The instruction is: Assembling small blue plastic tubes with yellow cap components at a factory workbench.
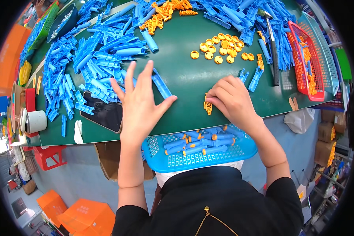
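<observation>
My left hand (139,104) is spread over the green table, its thumb and forefinger apart. Between them lies a blue half-shell piece (161,84), the thumb tip close to its lower end. My right hand (234,100) pinches an orange ribbed plastic piece (208,107) near the table's front edge. Beyond it are scattered round orange caps (224,51). Right of them, another blue half-shell (256,80) has an orange ribbed piece (260,61) at its top end. A blue basket (200,165) below the table edge holds blue tubes with orange ends (214,150).
Large heaps of blue shells (100,63) cover the left and far table. More orange ribbed pieces (165,13) lie at the back. A black-handled hammer (274,59) and a red basket (316,84) are on the right. A dark phone (106,116) rests beside my left wrist.
</observation>
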Action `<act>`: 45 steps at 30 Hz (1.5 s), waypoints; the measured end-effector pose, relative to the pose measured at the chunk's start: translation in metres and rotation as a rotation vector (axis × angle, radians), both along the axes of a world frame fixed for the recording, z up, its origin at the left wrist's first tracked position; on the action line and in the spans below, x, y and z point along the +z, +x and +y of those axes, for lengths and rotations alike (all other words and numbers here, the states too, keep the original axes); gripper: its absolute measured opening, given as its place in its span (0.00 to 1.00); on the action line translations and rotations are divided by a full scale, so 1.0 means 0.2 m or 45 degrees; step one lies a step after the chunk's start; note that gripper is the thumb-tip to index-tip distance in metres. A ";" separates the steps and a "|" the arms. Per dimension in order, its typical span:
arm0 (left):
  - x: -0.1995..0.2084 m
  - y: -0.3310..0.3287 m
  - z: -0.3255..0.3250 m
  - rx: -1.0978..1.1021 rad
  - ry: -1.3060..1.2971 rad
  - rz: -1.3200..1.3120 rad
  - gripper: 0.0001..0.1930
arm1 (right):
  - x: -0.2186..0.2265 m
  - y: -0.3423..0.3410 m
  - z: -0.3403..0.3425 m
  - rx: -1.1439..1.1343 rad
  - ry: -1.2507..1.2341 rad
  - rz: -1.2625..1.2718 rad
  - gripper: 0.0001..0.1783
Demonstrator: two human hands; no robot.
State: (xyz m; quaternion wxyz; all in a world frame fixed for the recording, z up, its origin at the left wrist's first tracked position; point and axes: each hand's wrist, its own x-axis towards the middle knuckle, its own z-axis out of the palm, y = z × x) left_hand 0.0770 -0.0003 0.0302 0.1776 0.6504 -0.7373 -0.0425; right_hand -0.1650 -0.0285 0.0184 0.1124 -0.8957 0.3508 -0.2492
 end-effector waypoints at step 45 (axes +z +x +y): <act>0.01 -0.05 0.07 -0.545 0.948 1.207 0.12 | 0.18 0.03 -0.06 0.520 0.515 0.201 0.09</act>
